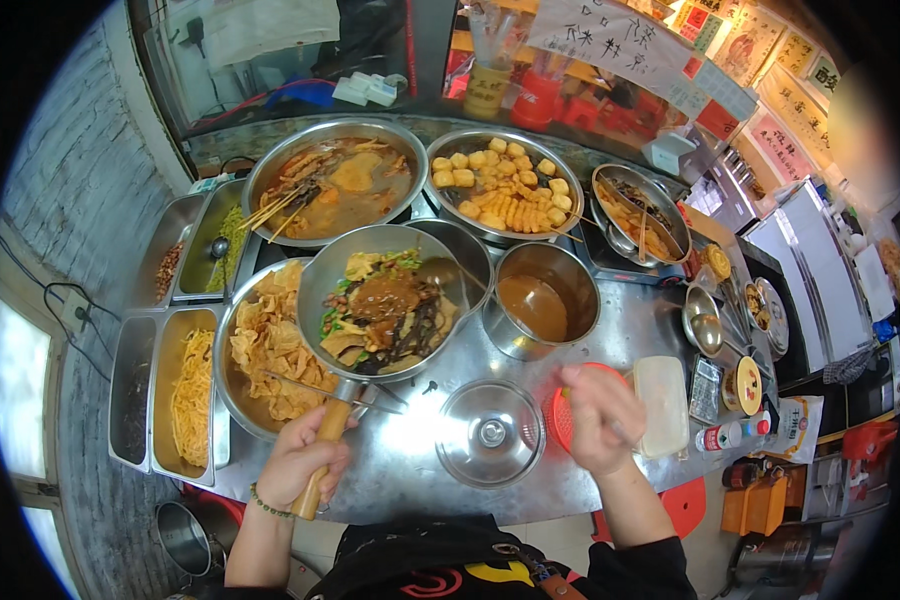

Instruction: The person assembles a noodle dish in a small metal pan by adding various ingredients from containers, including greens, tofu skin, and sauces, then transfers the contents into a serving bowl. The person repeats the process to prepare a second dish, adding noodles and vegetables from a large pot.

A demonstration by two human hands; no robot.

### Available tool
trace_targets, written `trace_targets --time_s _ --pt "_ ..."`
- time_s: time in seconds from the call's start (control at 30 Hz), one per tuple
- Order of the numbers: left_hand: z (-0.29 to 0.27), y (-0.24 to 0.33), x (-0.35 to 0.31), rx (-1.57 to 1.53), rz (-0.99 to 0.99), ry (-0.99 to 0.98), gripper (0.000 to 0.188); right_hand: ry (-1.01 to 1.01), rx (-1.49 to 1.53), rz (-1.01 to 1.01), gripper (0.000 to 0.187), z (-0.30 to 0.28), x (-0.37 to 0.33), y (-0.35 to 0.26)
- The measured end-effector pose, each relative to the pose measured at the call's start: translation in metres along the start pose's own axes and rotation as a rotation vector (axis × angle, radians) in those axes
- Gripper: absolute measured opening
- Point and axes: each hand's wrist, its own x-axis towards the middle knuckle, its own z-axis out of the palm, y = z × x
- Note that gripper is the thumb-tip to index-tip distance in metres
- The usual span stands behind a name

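Observation:
My left hand (307, 460) is wrapped round the wooden handle (328, 440) of a steel saucepan (320, 345). The pan holds mixed food with greens, peanuts, dark strips and brown sauce on top. A spoon (437, 271) lies at its right side. My right hand (602, 415) is above a red plastic basket (558, 425), with its fingers curled together. A small greenish bit shows at its fingertips, too small to name. Between my hands, a glass lid (491, 465) lies on the steel counter.
Right of the saucepan stands a steel pot (540, 345) of brown sauce. Beneath the pan's left side is a bowl of fried crisps (260, 345). Behind are basins of broth (355, 125) and of tofu puffs and skewers (505, 135). A plastic box (662, 405) sits at right, steel trays (185, 460) at left.

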Motion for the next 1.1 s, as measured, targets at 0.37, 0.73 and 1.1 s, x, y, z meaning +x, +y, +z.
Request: trace_targets --time_s 0.37,0.73,1.1 --pt "-0.025 -0.009 -0.034 0.024 0.101 0.148 0.031 -0.401 -0.168 -0.01 0.009 0.108 0.027 0.099" --pt "-0.031 -0.01 -0.021 0.017 0.08 0.139 0.03 -0.712 -0.137 0.209 0.011 0.098 0.07 0.08" --pt "-0.03 -0.002 -0.014 0.058 0.063 0.139 0.031 -0.679 -0.063 0.342 0.018 0.114 0.063 0.078"
